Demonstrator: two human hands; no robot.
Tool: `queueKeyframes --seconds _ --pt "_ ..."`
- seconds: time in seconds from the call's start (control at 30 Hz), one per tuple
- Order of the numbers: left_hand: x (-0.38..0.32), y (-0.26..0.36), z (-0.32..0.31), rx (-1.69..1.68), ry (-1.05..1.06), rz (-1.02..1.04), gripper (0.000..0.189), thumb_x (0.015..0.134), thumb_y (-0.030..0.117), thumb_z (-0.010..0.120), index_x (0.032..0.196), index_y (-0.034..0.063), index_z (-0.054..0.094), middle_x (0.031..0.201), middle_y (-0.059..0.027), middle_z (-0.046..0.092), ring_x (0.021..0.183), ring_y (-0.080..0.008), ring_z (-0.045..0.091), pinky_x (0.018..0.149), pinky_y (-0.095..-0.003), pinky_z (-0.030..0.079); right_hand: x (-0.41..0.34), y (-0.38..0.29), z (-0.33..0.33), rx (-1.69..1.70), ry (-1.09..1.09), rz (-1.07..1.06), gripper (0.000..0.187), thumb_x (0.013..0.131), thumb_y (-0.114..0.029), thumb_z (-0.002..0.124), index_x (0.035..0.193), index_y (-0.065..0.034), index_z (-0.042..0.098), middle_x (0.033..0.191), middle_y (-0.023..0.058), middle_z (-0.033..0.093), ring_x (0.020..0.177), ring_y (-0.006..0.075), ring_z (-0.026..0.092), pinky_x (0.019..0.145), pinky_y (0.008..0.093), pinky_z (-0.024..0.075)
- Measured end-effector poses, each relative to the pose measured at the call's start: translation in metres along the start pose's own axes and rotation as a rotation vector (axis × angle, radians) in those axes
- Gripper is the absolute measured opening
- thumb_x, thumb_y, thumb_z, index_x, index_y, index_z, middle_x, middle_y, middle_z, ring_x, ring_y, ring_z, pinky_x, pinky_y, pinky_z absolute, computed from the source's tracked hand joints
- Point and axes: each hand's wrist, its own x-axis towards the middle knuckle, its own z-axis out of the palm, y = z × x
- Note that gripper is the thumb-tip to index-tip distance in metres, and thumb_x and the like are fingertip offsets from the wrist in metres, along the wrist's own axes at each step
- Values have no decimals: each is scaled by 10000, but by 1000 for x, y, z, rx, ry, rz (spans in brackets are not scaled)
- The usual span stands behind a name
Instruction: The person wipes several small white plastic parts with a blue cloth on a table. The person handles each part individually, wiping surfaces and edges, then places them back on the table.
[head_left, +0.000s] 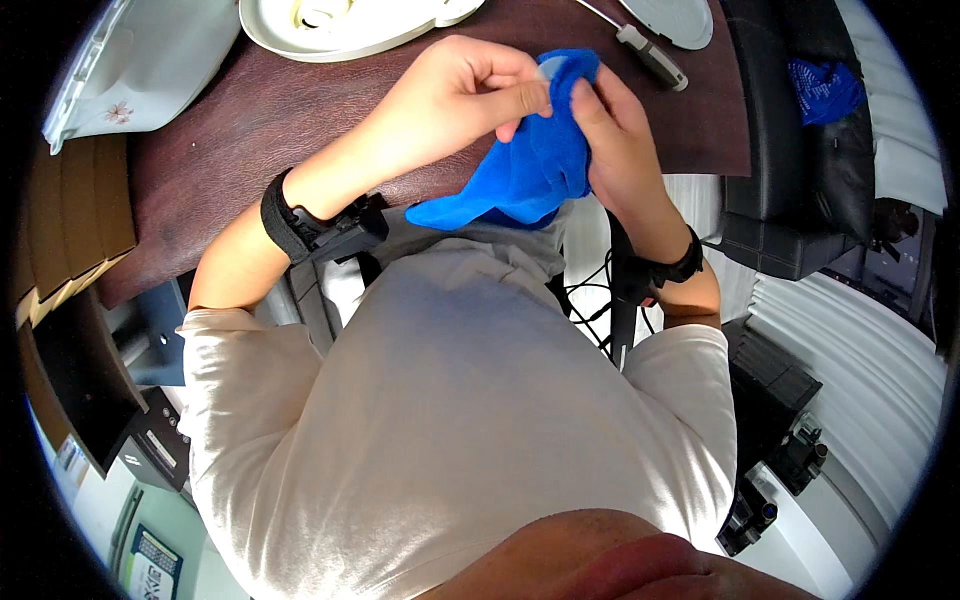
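Note:
A soft blue cloth (525, 176), possibly a sock, hangs in folds over the near edge of the dark reddish-brown table (315, 120). My right hand (621, 139) grips its upper part from the right, with the thumb pressed on the fabric. My left hand (480, 94) pinches its upper left edge between thumb and fingers. A small pale patch shows at the cloth's top, between both hands; what it is I cannot tell. One pointed end of the cloth droops to the left below my left hand.
A screwdriver (651, 56) lies beyond my right hand, near a white disc-like part (679, 22). A white round-edged housing (375, 46) sits at the far side. Left are a white flower-printed bag (161, 75) and cardboard (79, 217). A dotted blue cloth (825, 91) rests on a black seat (769, 150).

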Motion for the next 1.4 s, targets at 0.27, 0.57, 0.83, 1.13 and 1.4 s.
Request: queueKeyframes --seconds 0.27,0.57,0.83,1.13,1.4 --pt "-2 1 -1 19 -11 -2 164 873 115 548 775 12 629 609 23 522 534 -22 437 484 -175 333 8 0 -2 -38 -61 23 182 898 -223 549 924 -43 562 790 -18 559 716 34 482 644 196 411" --pt "-5 10 -45 -285 195 -25 160 907 161 505 838 42 585 585 68 421 465 -10 313 432 -176 213 3 -10 -44 132 223 124 295 899 -269 546 1113 -66 543 942 63 617 850 146 605 765 283 498" --pt "-1 2 -8 62 84 44 197 912 213 553 873 39 637 638 59 497 577 -8 421 504 -162 322 3 -6 -2 99 151 90 284 884 -245 579 1053 -18 551 891 27 591 794 70 537 735 223 448" --pt "-4 -3 -6 30 51 70 203 925 197 512 832 40 601 653 53 480 564 -5 388 495 -156 295 10 0 -10 -81 -125 62 205 877 -223 579 949 -31 567 792 -1 580 717 50 516 678 200 426" --pt "-5 2 -21 -217 243 -42 193 920 216 515 816 69 585 566 75 397 457 -8 295 414 -169 200 5 -5 -16 233 292 120 198 904 -200 533 1014 -42 579 787 -9 583 676 66 543 609 220 463"
